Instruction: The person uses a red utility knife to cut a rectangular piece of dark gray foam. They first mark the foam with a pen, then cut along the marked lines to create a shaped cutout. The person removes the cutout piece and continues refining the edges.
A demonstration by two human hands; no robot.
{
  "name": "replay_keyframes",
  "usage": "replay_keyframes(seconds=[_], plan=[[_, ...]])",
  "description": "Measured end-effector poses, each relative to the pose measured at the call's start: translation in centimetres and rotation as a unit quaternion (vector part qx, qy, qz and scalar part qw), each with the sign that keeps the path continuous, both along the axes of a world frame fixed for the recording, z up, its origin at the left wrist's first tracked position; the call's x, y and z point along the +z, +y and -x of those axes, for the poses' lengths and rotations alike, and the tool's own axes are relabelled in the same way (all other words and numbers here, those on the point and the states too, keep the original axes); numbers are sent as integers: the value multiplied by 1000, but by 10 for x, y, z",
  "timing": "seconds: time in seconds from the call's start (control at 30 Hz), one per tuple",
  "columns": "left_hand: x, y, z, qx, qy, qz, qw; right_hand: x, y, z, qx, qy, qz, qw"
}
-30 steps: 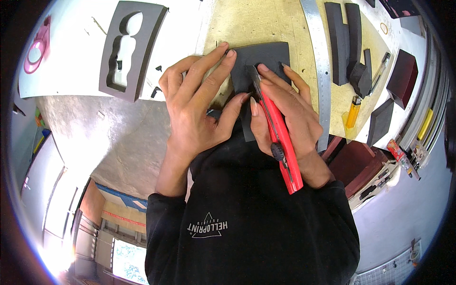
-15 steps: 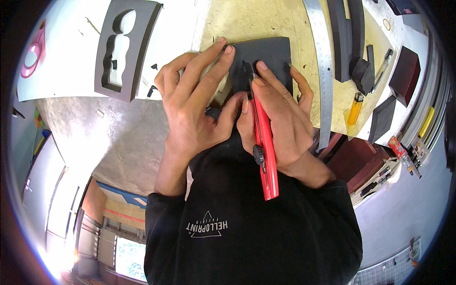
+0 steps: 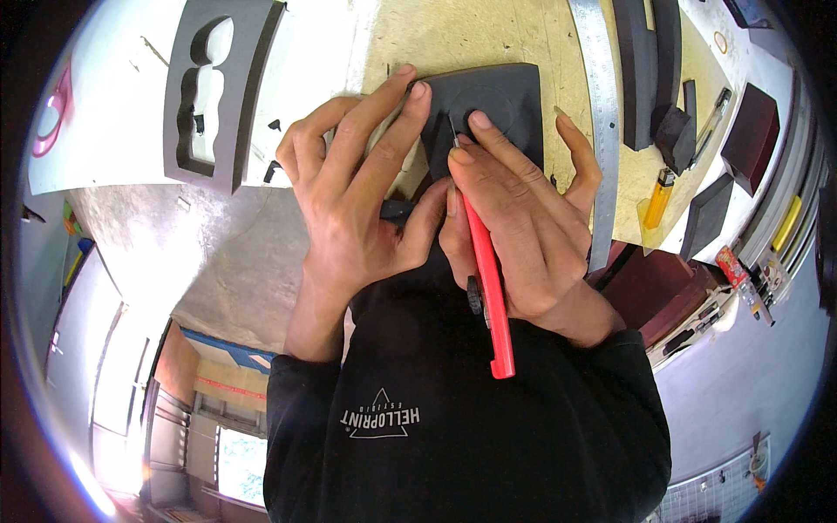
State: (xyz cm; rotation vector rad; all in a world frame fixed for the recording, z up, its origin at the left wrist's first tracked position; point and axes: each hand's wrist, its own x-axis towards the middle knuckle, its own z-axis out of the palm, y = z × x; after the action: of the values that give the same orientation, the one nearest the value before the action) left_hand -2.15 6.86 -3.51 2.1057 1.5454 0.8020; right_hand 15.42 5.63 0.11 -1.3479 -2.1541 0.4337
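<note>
A dark grey foam block (image 3: pixel 523 87) lies on the yellowish cutting board, with a faint round outline on its top face. My left hand (image 3: pixel 353 187) steadies it: the fingertips press on its far left corner and the thumb reaches its near edge. In my right hand (image 3: pixel 532 218) is a red utility knife (image 3: pixel 490 288), gripped between thumb and fingers, its thin blade tip touching the foam near that outline. My right index finger rests on the foam and the little finger sticks out to the right. The palm side of both hands is hidden.
A metal ruler (image 3: pixel 602 131) lies right of the foam. Beyond it are dark foam strips (image 3: pixel 641 70), a yellow lighter (image 3: pixel 658 200), another cutter (image 3: pixel 711 126) and a dark red block (image 3: pixel 751 139). At left lie a foam frame with a cut-out (image 3: pixel 244 105) and pink-handled scissors (image 3: pixel 54 109).
The knife's blade tip has shifted slightly left along the foam and its handle has rolled. My right little finger has moved outward. My left hand stays in place.
</note>
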Motion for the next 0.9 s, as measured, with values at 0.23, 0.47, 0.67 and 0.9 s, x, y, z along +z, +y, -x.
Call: replay_keyframes(seconds=[0.23, 0.47, 0.67, 0.9], plan=[[-1, 0, 0, -3, 12, 6, 1000, 7, 8, -7, 28, -10, 28, 999], [1, -1, 0, 0, 19, 13, 1000, 9, 12, -15, 58, 5, 46, 997], [1, 1, 1, -13, 11, 25, 1000, 8, 24, -29, 97, 30, 57, 993], [9, 2, 0, -18, 20, 48, 998, 16, 31, -47, 76, 94, 179, 977]])
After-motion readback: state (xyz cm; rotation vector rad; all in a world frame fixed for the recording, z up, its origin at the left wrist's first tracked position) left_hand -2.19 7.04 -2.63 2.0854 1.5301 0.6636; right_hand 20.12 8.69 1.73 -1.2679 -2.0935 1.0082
